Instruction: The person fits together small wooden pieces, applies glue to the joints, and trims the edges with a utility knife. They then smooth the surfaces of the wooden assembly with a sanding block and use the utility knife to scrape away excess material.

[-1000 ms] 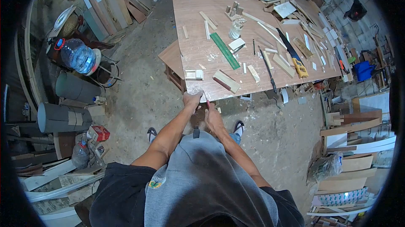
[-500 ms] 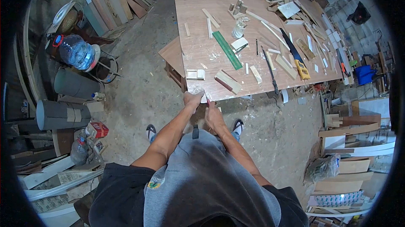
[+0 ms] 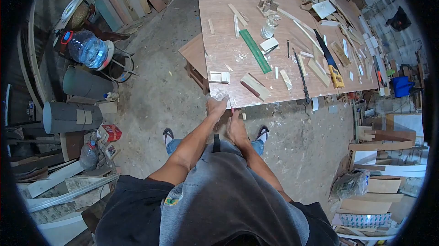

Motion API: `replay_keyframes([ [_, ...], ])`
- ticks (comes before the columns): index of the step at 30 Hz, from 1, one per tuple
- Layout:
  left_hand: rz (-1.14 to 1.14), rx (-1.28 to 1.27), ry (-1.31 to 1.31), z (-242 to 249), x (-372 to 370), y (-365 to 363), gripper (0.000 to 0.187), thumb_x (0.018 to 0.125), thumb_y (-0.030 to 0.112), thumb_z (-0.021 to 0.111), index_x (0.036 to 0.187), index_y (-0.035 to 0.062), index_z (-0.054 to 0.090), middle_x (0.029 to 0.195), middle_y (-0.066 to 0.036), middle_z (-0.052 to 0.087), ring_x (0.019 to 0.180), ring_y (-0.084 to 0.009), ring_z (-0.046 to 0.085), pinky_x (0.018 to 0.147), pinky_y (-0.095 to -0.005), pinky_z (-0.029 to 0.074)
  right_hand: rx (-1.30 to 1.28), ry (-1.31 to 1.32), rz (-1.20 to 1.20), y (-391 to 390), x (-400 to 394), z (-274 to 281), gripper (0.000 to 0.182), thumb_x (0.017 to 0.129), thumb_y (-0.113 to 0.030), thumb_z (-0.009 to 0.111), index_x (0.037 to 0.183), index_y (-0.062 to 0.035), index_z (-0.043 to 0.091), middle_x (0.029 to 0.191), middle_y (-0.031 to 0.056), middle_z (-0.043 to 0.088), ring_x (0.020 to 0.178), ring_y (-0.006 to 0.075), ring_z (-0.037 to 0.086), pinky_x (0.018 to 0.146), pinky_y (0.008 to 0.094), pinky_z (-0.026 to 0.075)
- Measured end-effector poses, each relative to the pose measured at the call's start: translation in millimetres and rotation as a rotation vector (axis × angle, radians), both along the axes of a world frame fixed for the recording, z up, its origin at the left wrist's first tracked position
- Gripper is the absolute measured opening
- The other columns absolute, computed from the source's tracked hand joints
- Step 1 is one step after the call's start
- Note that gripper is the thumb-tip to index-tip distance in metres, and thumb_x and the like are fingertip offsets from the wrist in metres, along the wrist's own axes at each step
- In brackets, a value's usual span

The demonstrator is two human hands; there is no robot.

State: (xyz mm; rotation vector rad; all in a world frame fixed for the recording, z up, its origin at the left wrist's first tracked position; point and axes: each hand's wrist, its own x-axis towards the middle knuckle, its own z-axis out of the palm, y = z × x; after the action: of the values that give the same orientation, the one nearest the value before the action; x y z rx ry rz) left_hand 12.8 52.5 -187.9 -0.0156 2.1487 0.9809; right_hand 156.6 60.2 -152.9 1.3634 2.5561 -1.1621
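My left hand (image 3: 216, 106) is closed at the near left corner of the wooden tabletop (image 3: 219, 58), fingers pressed around something pale that I cannot make out. Just to its right, my right hand (image 3: 236, 126) grips a slim red-handled tool (image 3: 232, 110) at the table's edge; its working end is too small to tell. A small pale wooden frame-like piece (image 3: 219, 77) lies just beyond my left hand. Further right is a wood block with a dark reddish side (image 3: 255, 87), and past it a green ruler (image 3: 255, 51).
A yellow-handled handsaw (image 3: 336, 77), a long thin dark tool (image 3: 302, 79), a glass jar (image 3: 268, 29) and wood offcuts (image 3: 322, 10) lie on the table. A lower wooden stand (image 3: 194, 56) adjoins its left side. On the left stand a water bottle (image 3: 89, 49) and grey cylinders (image 3: 73, 118).
The view has shifted slightly, so the table and both hands appear a little further right and lower. Both hands stay together at the table corner, the red-handled tool still in the right one.
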Motion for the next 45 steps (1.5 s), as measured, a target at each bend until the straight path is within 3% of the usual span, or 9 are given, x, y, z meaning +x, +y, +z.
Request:
replay_keyframes([
  [2,0.006,-0.013,0.001,-4.7,3.6,-3.5,0.061,0.075,0.036,0.084,0.113,-0.0076,0.064,0.118,-0.028,0.066,0.113,-0.0399,0.064,0.098,-0.0431,0.049,0.001,0.030,-0.011,-4.7,0.7,-2.0,0.029,0.100,-0.018,0.044,0.118,0.0036,0.038,0.087,0.0376,0.063,0.082,0.0554,0.062,0.074,0.0637,0.047],
  [8,0.011,0.016,-0.135,2.2,-2.5,-4.1,0.051,0.077,0.032,0.084,0.109,-0.0028,0.066,0.103,-0.017,0.070,0.083,-0.0280,0.070,0.059,-0.0410,0.057,-0.068,0.016,-0.023,-16.5,26.9,0.2,0.030,0.099,-0.017,0.046,0.118,0.0037,0.036,0.088,0.0391,0.062,0.085,0.0566,0.061,0.076,0.0640,0.046],
  [10,0.109,0.197,-0.197,-15.1,-4.3,-4.1,0.040,0.078,0.030,0.084,0.105,0.0059,0.067,0.092,-0.007,0.069,0.060,-0.0176,0.061,0.041,-0.0329,0.048,-0.091,0.052,-0.015,-9.5,28.8,15.3,0.033,0.098,-0.017,0.048,0.119,0.0045,0.036,0.087,0.0398,0.062,0.085,0.0574,0.061,0.076,0.0645,0.045],
  [13,0.068,0.246,-0.371,-7.6,-13.6,-9.5,0.034,0.078,0.029,0.085,0.101,0.0124,0.066,0.087,-0.001,0.067,0.056,-0.0130,0.055,0.040,-0.0287,0.044,-0.023,0.100,-0.109,1.8,30.6,35.8,0.032,0.098,-0.020,0.051,0.120,0.0009,0.042,0.088,0.0363,0.063,0.084,0.0554,0.062,0.074,0.0608,0.046],
  [17,-0.005,0.283,-0.501,-12.8,-22.9,-17.5,0.034,0.080,0.034,0.084,0.099,0.0136,0.065,0.083,0.001,0.065,0.058,-0.0093,0.052,0.046,-0.0298,0.047,0.206,0.434,-0.182,59.5,31.6,36.9,0.031,0.098,-0.027,0.057,0.114,-0.0012,0.053,0.082,0.0249,0.066,0.076,0.0456,0.066,0.069,0.0499,0.049],
  [23,0.091,0.269,-0.515,-3.4,-38.9,-40.5,0.035,0.083,0.042,0.079,0.099,0.0130,0.068,0.085,0.000,0.067,0.077,-0.0135,0.060,0.067,-0.0358,0.052,0.167,0.325,-0.244,152.7,16.8,62.5,0.030,0.091,-0.018,0.059,0.116,-0.0022,0.054,0.089,0.0306,0.066,0.089,0.0482,0.065,0.076,0.0535,0.049],
  [28,-0.247,0.284,0.770,-6.8,-32.9,-52.0,0.021,0.089,0.024,0.068,0.097,0.0040,0.071,0.097,-0.016,0.067,0.087,-0.0351,0.065,0.079,-0.0441,0.052,0.466,0.170,0.109,222.3,12.1,23.5,0.037,0.088,-0.020,0.064,0.120,-0.0026,0.057,0.089,0.0260,0.067,0.084,0.0450,0.065,0.075,0.0524,0.050],
  [32,-0.607,0.316,0.811,28.6,-1.9,-25.4,0.021,0.086,0.013,0.067,0.104,0.0035,0.071,0.103,-0.015,0.065,0.099,-0.0359,0.061,0.088,-0.0457,0.050,0.507,0.058,0.267,246.0,7.2,11.8,0.034,0.090,-0.020,0.062,0.120,-0.0045,0.057,0.096,0.0240,0.064,0.088,0.0430,0.065,0.078,0.0521,0.052],
  [45,-0.755,0.069,0.829,27.0,10.8,-5.3,0.020,0.091,0.010,0.058,0.106,0.0026,0.067,0.101,-0.019,0.061,0.096,-0.0383,0.059,0.083,-0.0493,0.051,0.538,0.155,0.211,250.8,11.7,43.5,0.039,0.088,-0.013,0.064,0.125,0.0002,0.059,0.116,0.0228,0.058,0.104,0.0398,0.057,0.085,0.0507,0.049],
])
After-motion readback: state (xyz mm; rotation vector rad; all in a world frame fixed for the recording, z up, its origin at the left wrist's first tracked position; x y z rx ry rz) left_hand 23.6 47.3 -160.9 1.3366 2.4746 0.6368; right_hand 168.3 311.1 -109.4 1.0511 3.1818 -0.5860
